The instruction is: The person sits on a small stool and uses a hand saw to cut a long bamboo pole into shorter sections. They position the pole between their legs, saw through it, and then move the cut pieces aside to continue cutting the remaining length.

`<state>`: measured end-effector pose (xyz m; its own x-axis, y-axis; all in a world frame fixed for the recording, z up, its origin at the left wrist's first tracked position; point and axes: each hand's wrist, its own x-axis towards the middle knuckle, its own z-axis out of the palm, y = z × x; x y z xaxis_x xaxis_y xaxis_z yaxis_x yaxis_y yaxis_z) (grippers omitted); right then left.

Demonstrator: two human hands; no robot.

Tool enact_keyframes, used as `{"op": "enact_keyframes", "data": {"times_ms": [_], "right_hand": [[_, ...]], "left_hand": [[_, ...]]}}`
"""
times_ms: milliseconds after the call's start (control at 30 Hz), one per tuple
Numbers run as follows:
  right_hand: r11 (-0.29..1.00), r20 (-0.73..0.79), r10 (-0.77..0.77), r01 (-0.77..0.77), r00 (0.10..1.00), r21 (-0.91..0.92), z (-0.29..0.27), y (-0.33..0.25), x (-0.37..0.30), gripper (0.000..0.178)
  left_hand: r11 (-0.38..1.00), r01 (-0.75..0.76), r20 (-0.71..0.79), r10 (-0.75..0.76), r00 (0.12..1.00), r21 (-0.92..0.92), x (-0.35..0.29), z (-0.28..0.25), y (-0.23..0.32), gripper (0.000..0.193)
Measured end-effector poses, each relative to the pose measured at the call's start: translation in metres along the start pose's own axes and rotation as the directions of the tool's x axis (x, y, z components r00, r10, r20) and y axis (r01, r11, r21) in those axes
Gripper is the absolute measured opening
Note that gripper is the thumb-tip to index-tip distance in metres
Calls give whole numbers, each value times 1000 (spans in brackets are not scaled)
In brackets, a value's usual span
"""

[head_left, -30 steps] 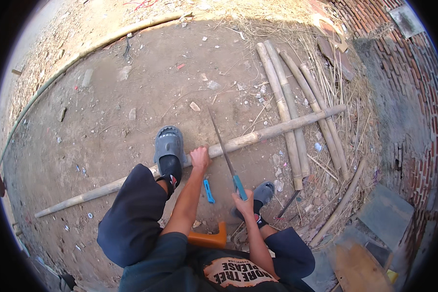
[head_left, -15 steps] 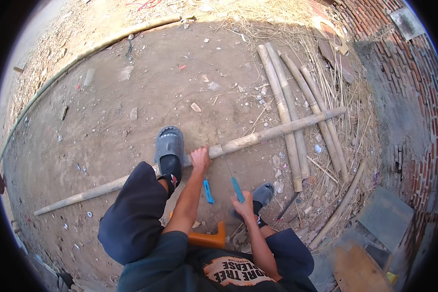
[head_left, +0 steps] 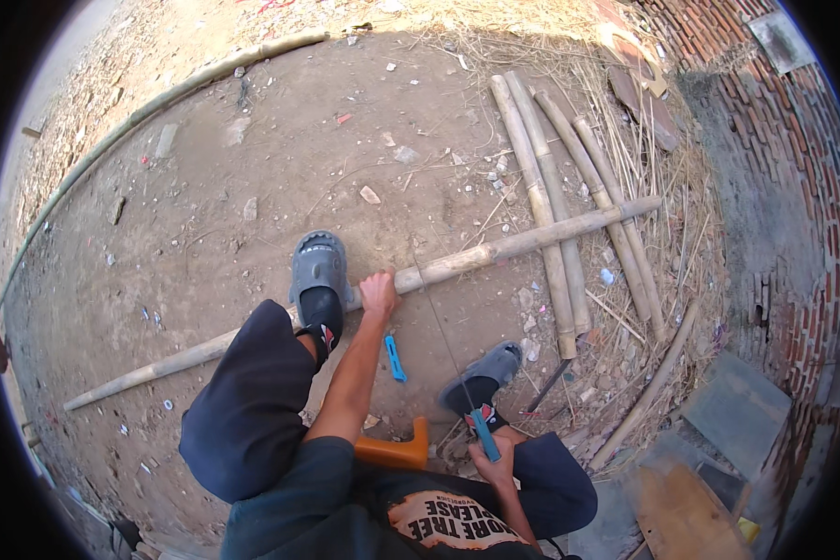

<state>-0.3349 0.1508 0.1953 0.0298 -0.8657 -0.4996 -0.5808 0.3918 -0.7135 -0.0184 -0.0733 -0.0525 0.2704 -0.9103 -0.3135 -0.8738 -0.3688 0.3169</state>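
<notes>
A long bamboo pole lies slanted across the ground, its right part resting over several shorter bamboo lengths. My left hand is closed around the pole beside my left sandal, which presses on it. Low in front of me, my right hand grips the teal handle of a handsaw. The saw's thin blade reaches up to the pole and crosses it just right of my left hand. A blue box cutter lies on the dirt between my arms.
Something orange and curved sits close to my body. A long curved bamboo pole runs along the far left. On the right are dry straw, a brick wall and flat boards. Small stones litter the dirt.
My right hand has pulled the saw back toward my body, so more of its blade shows on my side of the pole. My left hand stays on the pole.
</notes>
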Motion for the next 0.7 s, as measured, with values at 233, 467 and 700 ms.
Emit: {"op": "enact_keyframes", "data": {"times_ms": [233,467,700], "right_hand": [[999,-89,43,-42,995,9,-24,-67,15,25],[988,34,-55,60,998,-146,-39,-127,16,24],[940,-63,-305,290,950,-179,64,-59,115,29]], "left_hand": [[1000,-1,-32,2,999,24,-5,3,-3,32],[1000,-19,-49,19,999,3,-10,-8,8,31],[1000,-16,-68,17,998,19,-11,-1,12,34]]}}
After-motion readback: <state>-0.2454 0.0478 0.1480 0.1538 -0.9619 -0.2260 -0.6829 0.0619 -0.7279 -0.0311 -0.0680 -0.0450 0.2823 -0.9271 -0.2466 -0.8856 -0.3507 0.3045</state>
